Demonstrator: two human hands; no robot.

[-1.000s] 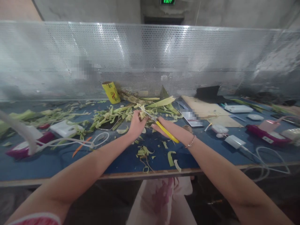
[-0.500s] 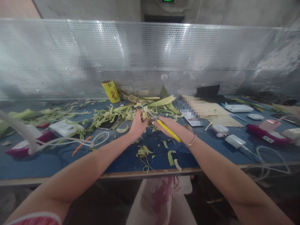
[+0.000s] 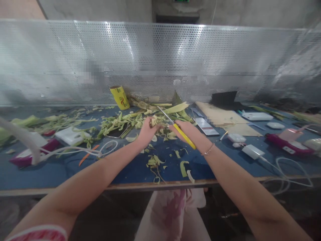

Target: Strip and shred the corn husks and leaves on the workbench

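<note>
My right hand (image 3: 186, 130) is closed around a yellow-handled tool (image 3: 186, 137) with a narrow metal blade. The blade points away and to the left, its tip above the plant pile. My left hand (image 3: 146, 132) is closed, its fingertips pinching a small pale green plant piece (image 3: 155, 121) that they partly hide. Both hands are close together, just above the table. Beyond and left of them lies a heap of cut green stalks and leaves (image 3: 120, 121). Loose peelings (image 3: 154, 161) are scattered on the blue tabletop (image 3: 135, 170) nearer me.
A yellow tube (image 3: 119, 97) leans at the back by a perforated metal screen (image 3: 160, 47). Phones lie near the heap (image 3: 117, 131) and on the right (image 3: 207, 126). Purple power strips sit at left (image 3: 23, 155) and right (image 3: 287, 144), with white cables (image 3: 278, 164) and chargers.
The tool's blade has lifted and swung away from my left fingertips, now pointing farther back. My right hand has turned slightly. My left hand remains pinched in nearly the same place.
</note>
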